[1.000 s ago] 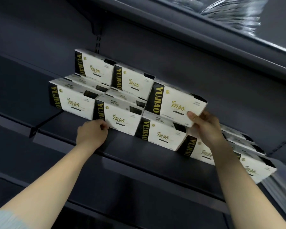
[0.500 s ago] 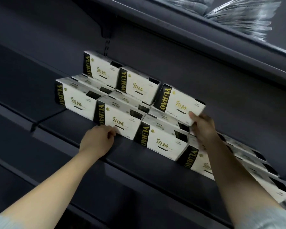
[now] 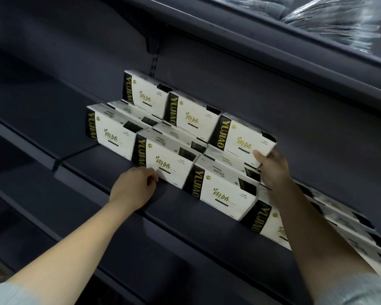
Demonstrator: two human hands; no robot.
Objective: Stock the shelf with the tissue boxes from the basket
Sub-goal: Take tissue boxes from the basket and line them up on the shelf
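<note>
Both hands are up at the shelf (image 3: 110, 170). Right hand (image 3: 271, 167) pinches the lower corner of the top tissue box (image 3: 244, 137), which has settled deeper onto the stack than a moment ago. Left hand (image 3: 133, 187), fingers curled, steadies the front box (image 3: 166, 164). Placement looks nearly done; the basket is out of view.

The person is wearing a pale, light blue-grey top with short sleeves, and only the sleeve edges are showing at the bottom corners of the view. The fabric is looking soft and faintly ribbed. Both forearms are bare below the sleeves. The left hand (image 3: 133, 188) and right hand (image 3: 273, 170) are bare, wearing no gloves, rings or watch.
</note>
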